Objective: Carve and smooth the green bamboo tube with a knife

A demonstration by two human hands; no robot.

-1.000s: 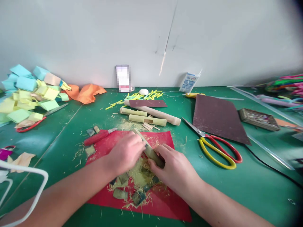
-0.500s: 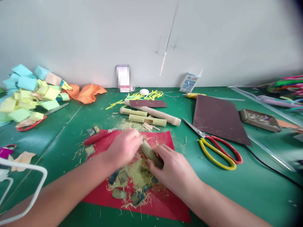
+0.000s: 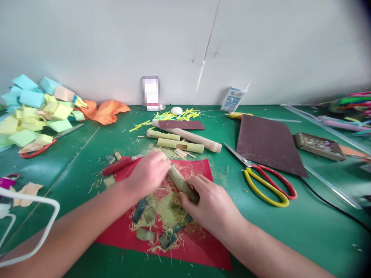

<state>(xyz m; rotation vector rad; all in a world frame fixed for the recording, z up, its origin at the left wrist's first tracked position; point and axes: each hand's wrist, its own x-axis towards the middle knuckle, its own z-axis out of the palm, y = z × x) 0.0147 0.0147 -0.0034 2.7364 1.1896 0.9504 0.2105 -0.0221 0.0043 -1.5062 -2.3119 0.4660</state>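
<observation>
A short bamboo tube (image 3: 181, 180) slants over a red sheet (image 3: 203, 251). My right hand (image 3: 207, 195) is closed around its near end, thumb along the side. At the far end, my left hand (image 3: 152, 168) has its fingers wrapped over the tube; whether a scrap lies under them is hidden. Fine shavings and small dark sandpaper scraps (image 3: 168, 237) cover the sheet below. Left of my left hand lies a red-handled knife (image 3: 117, 166). Past the hands are a bamboo piece with a notch (image 3: 191, 147) and another bamboo piece (image 3: 162, 135).
Large scissors (image 3: 266, 185) with red and yellow handles lie at right, near a brown sandpaper sheet (image 3: 266, 144) and a small tray (image 3: 319, 146). A pale rod (image 3: 199, 139) lies behind the bamboo. Folded papers (image 3: 31, 112) pile at left; a white frame (image 3: 43, 200) juts in there.
My left hand has shifted slightly up and left at the tube's far end, and its blur has lessened. My right hand keeps its hold. The view has shifted slightly.
</observation>
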